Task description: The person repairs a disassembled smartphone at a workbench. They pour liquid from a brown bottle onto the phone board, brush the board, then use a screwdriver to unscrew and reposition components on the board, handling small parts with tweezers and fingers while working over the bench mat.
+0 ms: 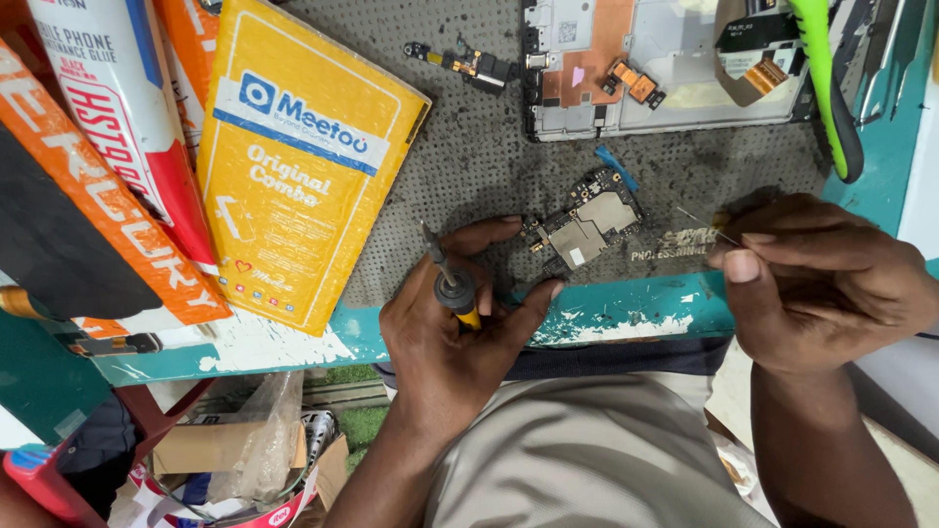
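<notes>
Left hand (452, 328): nearest the camera, just below-left of the circuit board (584, 227); fingers curled round a small screwdriver (449, 277), dark tip pointing up-left, yellow end in the palm; forefinger and thumb reach toward the board's left edge.
Right hand (814, 284): right of the board, thumb and forefinger pressed together, pinching a thin wire (706, 224) whose free end points up-left toward the board.
Board: lies flat on the dark perforated mat (469, 156), between the two hands, metal shields facing up, touched by neither tool.
Blue strip (614, 164): just above the board.
Phone frame (675, 64): opened, above the board at the mat's top edge, orange flex parts showing.
Green-handled tool (827, 78): up-right of the board, across the frame's right end.
Yellow packet (293, 161): well left of the board, overlapping the mat.
Counter (626, 308): teal, chipped front edge just below the board.
</notes>
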Demonstrator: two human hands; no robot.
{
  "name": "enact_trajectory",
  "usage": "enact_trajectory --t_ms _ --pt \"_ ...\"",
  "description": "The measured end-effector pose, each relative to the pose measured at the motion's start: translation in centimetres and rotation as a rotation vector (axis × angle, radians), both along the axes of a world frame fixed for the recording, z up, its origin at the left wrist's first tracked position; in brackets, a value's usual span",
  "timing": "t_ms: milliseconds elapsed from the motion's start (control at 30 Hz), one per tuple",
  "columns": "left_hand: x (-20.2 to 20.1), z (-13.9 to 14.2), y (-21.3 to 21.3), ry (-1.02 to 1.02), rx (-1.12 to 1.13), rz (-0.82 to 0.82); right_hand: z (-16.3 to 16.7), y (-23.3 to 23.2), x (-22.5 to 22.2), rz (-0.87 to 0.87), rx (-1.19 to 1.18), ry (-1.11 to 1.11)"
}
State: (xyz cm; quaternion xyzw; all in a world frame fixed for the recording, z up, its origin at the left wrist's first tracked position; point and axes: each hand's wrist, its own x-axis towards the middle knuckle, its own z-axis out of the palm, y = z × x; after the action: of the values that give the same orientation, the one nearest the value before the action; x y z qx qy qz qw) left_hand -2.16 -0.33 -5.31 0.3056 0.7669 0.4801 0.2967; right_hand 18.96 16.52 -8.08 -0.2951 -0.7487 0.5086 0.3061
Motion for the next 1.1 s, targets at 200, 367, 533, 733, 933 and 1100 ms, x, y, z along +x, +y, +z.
enact_trajectory --t_ms 200,367,533,733,933,1100 --pt "0.0 -0.1 0.0 -0.019 0.0 0.007 -0.2 0.2 0.3 0.001 0.047 -0.016" --pt "0.0 0.0 0.0 -0.011 -0.003 0.002 -0.3 0.4 0.0 0.005 0.056 -0.009" --pt "-0.1 -0.1 0.0 0.006 0.0 0.0 0.6 0.1 -1.3 -0.032 0.061 -0.051" --pt "0.0 -0.2 -0.1 0.039 0.0 0.002 1.2 0.5 -3.6 0.011 0.088 0.041" --pt "-0.1 -0.4 0.2 0.05 0.043 0.023 2.3 -1.9 -5.3 0.052 0.539 -0.346" --pt "0.0 -0.5 0.2 0.091 -0.001 0.026 3.0 -3.6 -6.4 -0.026 0.439 -0.4"
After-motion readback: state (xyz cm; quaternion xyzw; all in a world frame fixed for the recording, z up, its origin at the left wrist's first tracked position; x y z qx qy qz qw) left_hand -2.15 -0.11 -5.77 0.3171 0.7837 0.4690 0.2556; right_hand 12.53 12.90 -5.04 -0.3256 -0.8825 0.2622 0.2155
